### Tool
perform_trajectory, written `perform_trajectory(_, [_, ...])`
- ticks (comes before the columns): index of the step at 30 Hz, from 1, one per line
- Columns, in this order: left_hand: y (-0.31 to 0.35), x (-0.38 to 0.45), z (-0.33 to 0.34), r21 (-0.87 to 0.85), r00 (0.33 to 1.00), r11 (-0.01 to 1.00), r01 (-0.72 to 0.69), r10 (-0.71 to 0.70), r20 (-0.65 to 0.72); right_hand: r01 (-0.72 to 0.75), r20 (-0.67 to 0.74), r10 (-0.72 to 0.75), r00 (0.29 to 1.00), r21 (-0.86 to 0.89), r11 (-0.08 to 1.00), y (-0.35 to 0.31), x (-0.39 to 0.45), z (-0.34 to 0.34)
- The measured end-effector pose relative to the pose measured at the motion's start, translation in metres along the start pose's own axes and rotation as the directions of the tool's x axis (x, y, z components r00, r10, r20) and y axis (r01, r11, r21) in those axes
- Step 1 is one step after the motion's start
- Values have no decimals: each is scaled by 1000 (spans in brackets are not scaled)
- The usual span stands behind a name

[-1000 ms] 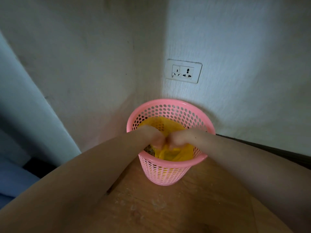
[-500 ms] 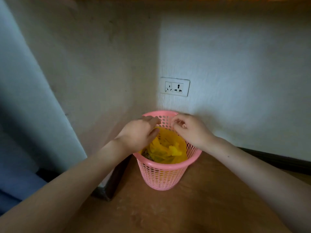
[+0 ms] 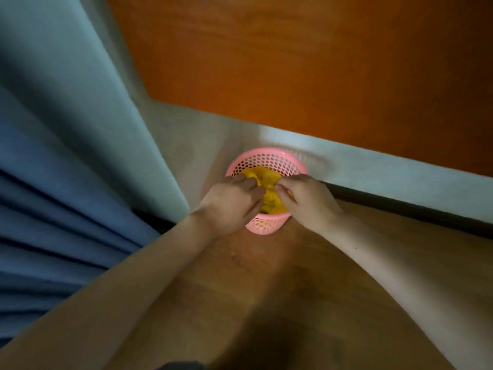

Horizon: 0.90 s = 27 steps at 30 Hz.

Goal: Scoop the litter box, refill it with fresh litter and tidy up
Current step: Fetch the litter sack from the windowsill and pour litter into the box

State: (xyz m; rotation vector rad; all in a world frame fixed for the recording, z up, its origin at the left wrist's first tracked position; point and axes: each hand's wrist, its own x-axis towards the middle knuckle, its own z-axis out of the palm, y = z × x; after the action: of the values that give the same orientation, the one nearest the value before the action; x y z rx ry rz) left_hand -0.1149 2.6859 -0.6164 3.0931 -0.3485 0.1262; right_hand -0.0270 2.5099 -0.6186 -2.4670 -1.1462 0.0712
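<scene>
1. At the far wall corner, the pink basket [image 3: 266, 222] stands on the wooden floor [image 3: 293, 276], holding a yellow bag [image 3: 268, 193].
2. The left hand [image 3: 232, 201] and right hand [image 3: 306, 198] meet over it, fingers [image 3: 250, 186] curled, pinching the bag's gathered top, probably to close or lift it.
3. No litter box is visible.

bag [image 3: 269, 193] in basket [image 3: 266, 158] | basket on floor [image 3: 266, 276], against wall [image 3: 386, 177] | curtain [image 3: 53, 182] left

One pink basket [image 3: 266, 158]; one yellow bag [image 3: 262, 175]; my two hands, left [image 3: 231, 202] and right [image 3: 306, 200]; one blue curtain [image 3: 53, 182].
</scene>
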Motion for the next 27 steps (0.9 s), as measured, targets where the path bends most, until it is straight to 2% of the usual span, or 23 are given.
perform_trajectory(3, [16,-21,-69,-33,1000,999,2,-1,28,-1,28,0,1000,29,1000,-48,-16,-57])
perform_trajectory(9, [48,-64,-253,-127,999,992,0,-7,-51,-11,-1,11,1000,56,998,-145,-47,-208])
perform_trajectory(12, [65,-75,-363,-157,994,985,69,-81,-72,-34,-83,39,996,64,997,-195,-52,-307])
perform_trajectory(18, [87,-85,-567,-227,972,961,157,-192,-137,-1,-234,-5,972,-27,1000,-286,-41,-489])
perform_trajectory(22, [102,-111,-638,-227,945,948,221,-266,-189,49,-278,-53,959,-21,999,-337,-51,-539])
perform_trajectory(27, [112,-160,-658,-129,895,906,403,-419,-152,135,-218,-128,967,16,991,-364,-66,-537])
